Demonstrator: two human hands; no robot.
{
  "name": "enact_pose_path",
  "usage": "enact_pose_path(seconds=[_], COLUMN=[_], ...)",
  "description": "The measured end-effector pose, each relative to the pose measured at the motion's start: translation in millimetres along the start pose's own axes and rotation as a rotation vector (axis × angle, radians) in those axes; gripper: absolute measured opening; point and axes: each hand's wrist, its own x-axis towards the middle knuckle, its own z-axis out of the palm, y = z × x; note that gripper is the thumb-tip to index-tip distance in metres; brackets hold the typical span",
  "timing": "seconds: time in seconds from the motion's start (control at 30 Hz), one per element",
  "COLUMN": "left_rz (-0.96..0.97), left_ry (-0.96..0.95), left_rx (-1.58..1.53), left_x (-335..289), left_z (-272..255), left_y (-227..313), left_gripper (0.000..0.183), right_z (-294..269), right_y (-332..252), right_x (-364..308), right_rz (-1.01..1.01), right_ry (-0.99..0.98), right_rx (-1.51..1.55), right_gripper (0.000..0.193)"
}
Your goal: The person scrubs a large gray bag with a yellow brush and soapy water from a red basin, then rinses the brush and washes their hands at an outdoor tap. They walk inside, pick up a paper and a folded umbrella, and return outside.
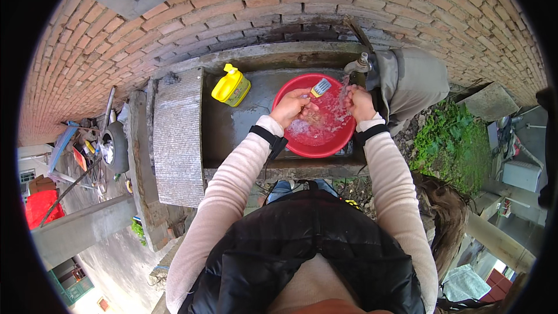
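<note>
A round red basin [279,94] with sudsy water in it stands in the concrete sink [235,131]. Over its left side, my left hand [293,106] is closed around the handle of a brush [320,87] with pale grey bristles and a yellow part below them. Water runs from the metal tap [359,64] down into the basin's right side. Beside that stream is my right hand [360,103], fingers curled; whether anything is in them is hidden. A yellow plastic bottle [232,87] with a handle and cap stands in the sink, left of the basin.
A ridged grey slab [179,136] covers the sink's left end. Grey cloth [410,84] wraps something beside the tap. A brick wall [256,0] rises behind the sink. Green plants [447,139] grow at the right, and a tyre [116,146] lies at the left.
</note>
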Motion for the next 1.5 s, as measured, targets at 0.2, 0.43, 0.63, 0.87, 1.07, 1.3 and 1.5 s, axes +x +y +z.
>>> enact_pose_path(seconds=[0.2, 0.43, 0.63, 0.87, 1.07, 1.3, 1.5], left_rz=[-0.048, -0.062, 0.136, 0.375, -0.273, 0.455, 0.248], left_ry=[-0.112, -0.148, 0.262, 1.368, 1.655, 0.977, 0.191], left_rx=[0.004, -0.005, 0.124, 1.059, 1.578, 0.708, 0.125], left_x=[37.2, 26.3, -45.4, -207.4, -260.6, -140.8, -0.3], left_z=[35.0, 26.3, -63.4, -253.6, -290.9, -184.9, -6.9], left_y=[-5.2, -7.3, -28.6, -65.9, -72.4, -39.1, -18.2], left_gripper=[0.043, 0.044, 0.037, 0.027, 0.044, 0.027, 0.030], right_z=[-34.2, -62.5, -65.5, -25.6, 16.1, 27.6, 35.5], right_y=[18.6, 38.5, 58.6, 24.5, -8.8, -17.2, -10.4], right_x=[-24.9, -20.2, 13.2, 17.9, 27.3, 22.1, 14.0], right_rz=[0.027, 0.083, 0.206, 0.238, 0.155, 0.166, -0.051], right_ry=[0.095, 0.103, 0.048, -0.002, -0.099, -0.176, 0.020], right_rx=[0.148, 0.222, 0.236, 0.213, 0.314, 0.374, -0.056], right_gripper=[0.019, 0.011, 0.010, 0.009, 0.007, 0.013, 0.016])
